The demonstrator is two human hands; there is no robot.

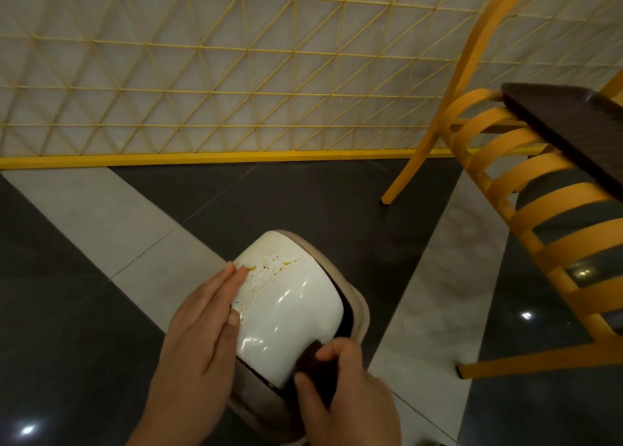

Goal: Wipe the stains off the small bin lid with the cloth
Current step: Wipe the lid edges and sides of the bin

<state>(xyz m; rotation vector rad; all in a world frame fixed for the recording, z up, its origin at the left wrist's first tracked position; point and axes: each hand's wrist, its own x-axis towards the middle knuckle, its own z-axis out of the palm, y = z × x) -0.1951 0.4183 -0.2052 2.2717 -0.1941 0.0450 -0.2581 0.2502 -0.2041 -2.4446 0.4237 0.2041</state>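
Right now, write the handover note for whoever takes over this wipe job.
Left hand: fingers straight, pressed flat on the left side of the white bin lid, steadying it.
Right hand: grips the dark cloth against the lid's near right edge.
The small bin stands on the floor beside the yellow chair.
Done: cloth is on the lid; wiping progress cannot be told.
Left: orange-brown stains by the left fingertips and the streak below them are unwiped.
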